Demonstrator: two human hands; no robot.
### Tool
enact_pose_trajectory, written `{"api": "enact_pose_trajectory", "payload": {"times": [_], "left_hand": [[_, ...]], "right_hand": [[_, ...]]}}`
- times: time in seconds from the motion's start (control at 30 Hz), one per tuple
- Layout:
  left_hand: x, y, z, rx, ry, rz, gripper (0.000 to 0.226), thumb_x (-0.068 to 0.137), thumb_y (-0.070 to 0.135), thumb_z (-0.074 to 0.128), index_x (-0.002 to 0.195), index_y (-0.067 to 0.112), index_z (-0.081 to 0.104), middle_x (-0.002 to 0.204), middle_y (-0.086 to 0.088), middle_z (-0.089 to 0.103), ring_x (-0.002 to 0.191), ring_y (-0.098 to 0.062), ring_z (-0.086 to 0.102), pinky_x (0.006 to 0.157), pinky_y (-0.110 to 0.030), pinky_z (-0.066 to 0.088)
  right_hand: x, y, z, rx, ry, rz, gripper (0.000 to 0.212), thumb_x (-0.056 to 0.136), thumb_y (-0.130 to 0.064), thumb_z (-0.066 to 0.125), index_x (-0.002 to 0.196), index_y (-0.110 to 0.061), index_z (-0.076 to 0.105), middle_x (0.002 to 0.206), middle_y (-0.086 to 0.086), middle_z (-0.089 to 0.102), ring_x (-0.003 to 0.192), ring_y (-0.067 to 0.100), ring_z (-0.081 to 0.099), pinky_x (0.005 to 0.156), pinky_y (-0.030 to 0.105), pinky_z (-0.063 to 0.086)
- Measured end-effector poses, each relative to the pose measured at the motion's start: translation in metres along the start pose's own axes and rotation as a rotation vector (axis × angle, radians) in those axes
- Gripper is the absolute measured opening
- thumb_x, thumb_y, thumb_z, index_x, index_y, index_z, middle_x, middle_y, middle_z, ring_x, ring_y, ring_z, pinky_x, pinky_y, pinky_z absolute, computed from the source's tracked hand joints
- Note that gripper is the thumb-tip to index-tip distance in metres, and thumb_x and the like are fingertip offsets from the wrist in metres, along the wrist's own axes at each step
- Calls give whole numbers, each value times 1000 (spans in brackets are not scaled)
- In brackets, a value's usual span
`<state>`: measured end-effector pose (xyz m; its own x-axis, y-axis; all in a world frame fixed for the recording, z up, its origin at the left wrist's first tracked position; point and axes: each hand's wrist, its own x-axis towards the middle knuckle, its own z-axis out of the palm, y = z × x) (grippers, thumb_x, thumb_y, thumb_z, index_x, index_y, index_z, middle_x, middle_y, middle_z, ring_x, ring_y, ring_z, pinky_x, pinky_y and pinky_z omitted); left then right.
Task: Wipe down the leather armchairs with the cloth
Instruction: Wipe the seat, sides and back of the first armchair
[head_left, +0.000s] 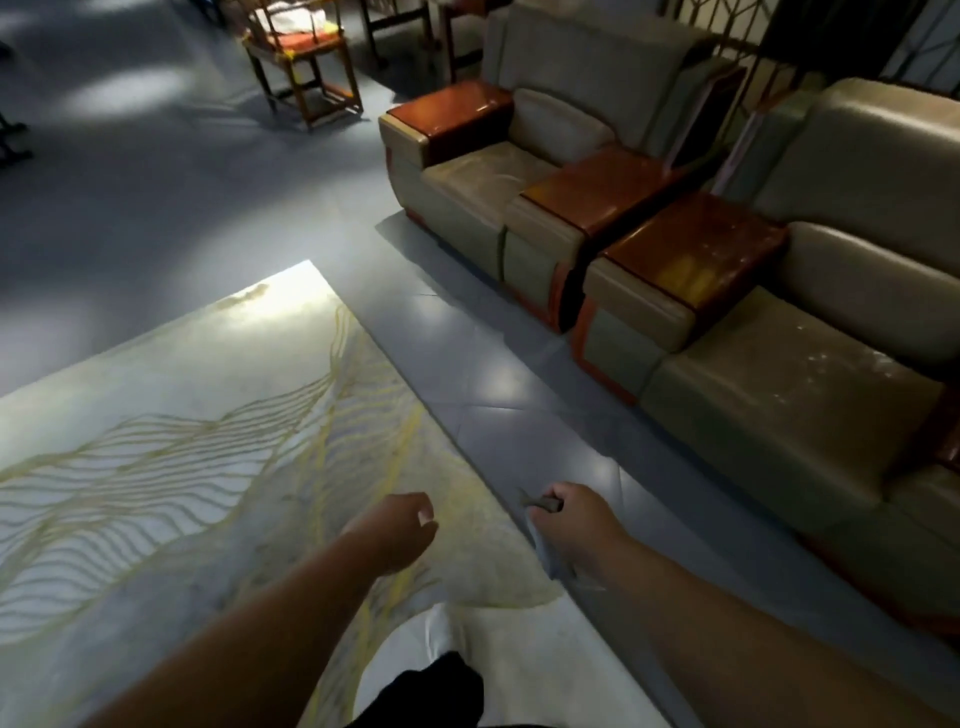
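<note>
Two beige leather armchairs with glossy red-brown wooden armrests stand along the right: the near armchair (789, 410) and the far armchair (483, 176). My right hand (576, 525) grips a small greyish cloth (543, 503), which hangs below the fist over the grey floor, well short of the near armchair's seat. My left hand (402, 525) is curled into a loose fist with nothing in it, above the carpet. Both forearms reach forward from the bottom of the view.
A pale carpet (171, 441) with yellow wavy lines covers the floor at left. A strip of grey tiled floor (467, 358) runs between carpet and armchairs. A wooden chair (304, 57) with an orange seat stands at the far back. My white trouser leg and dark shoe show at bottom.
</note>
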<state>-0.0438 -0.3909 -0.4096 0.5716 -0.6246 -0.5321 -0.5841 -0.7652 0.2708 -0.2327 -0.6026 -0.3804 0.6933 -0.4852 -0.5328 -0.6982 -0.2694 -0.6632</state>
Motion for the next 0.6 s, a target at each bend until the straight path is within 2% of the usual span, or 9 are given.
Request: {"api": "enact_pose_trajectory", "payload": {"times": [0.1,0.2,0.33,0.5,0.6], "left_hand": [[32,-17,-19,-33,6,-46,26,100,50,57,117,32,65,106,3,73,101,-21,68,88,-35,56],[71,-38,-41,-59,-5,-66,28,99,54,56,118,35,63,108,4,71,100,-20,68,88,-37,57],[132,-77,-83,-39,-14,-71,34,99,57,54,123,34,62,113,3,72,106,-23,67,91,-39,56],[197,-131,-163,-12,-26,-81,35,99,56,53,124,33,62,116,1,72,114,-24,66,96,-39,54],[239,-165,-224,-6,49,-87,35,101,53,54,126,30,62,120,-1,72,118,-25,64,97,-36,52]], "right_hand": [[46,-23,-6,-22,-54,-55,31,97,-31,67,75,-16,50,72,7,46,72,23,48,68,35,35],[99,-55,-8,-78,-61,-78,26,97,-30,69,77,-19,58,72,2,57,74,21,55,67,32,39],[176,-111,-7,-134,-42,-72,20,97,-35,68,89,-16,67,86,8,69,81,23,65,61,29,42],[257,-189,-7,-198,-33,-55,22,97,-38,66,82,-23,60,76,2,61,69,17,57,59,32,41],[299,-232,-11,-216,-21,-67,27,99,-35,62,76,-22,56,69,3,55,64,19,53,58,32,37]]}}
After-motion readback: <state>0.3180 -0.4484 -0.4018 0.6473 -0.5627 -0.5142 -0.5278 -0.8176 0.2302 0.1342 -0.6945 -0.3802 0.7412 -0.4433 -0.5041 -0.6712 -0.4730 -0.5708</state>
